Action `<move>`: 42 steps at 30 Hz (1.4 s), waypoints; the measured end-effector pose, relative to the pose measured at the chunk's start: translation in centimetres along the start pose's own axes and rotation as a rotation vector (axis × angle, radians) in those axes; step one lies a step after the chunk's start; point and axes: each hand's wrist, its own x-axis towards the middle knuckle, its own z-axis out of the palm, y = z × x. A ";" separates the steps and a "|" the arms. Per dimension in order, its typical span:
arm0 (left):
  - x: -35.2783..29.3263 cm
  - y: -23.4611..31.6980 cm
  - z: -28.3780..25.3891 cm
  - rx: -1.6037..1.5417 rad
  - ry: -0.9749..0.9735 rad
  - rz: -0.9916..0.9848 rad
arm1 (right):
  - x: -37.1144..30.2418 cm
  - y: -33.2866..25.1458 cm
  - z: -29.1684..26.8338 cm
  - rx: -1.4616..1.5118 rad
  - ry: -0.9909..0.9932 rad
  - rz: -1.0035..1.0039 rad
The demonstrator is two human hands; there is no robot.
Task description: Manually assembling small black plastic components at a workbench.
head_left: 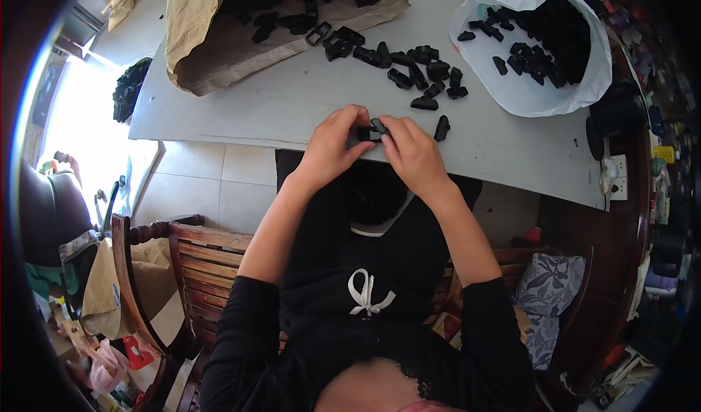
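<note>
At the table's near edge my two hands meet over small black plastic parts. My left hand is closed, thumb and fingers pinching a black frame-like plastic part. Pressed close beside it, my right hand grips a slim black plastic piece between thumb and fingertips. The two pieces appear to touch, though fingers partly cover them. Just right of my right hand lies a single loose black part. Beyond my hands, a loose pile of similar black parts spreads across the table.
A brown paper bag lies open at the back left, spilling black parts. On the right stands a white plastic bag of smaller black pieces. Between my legs sits a container of black pieces. The grey tabletop ends before me; a slatted wooden bench is behind.
</note>
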 end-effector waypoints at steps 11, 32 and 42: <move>0.1 0.0 0.2 0.019 0.007 0.051 | -0.1 0.2 -0.4 0.016 -0.095 -0.171; 8.6 -0.8 -0.7 0.478 0.306 0.171 | 0.8 2.3 -1.5 -0.272 0.120 -0.134; 8.4 -1.8 -1.0 0.436 0.054 0.258 | 3.6 4.5 -3.0 -0.319 -0.181 0.153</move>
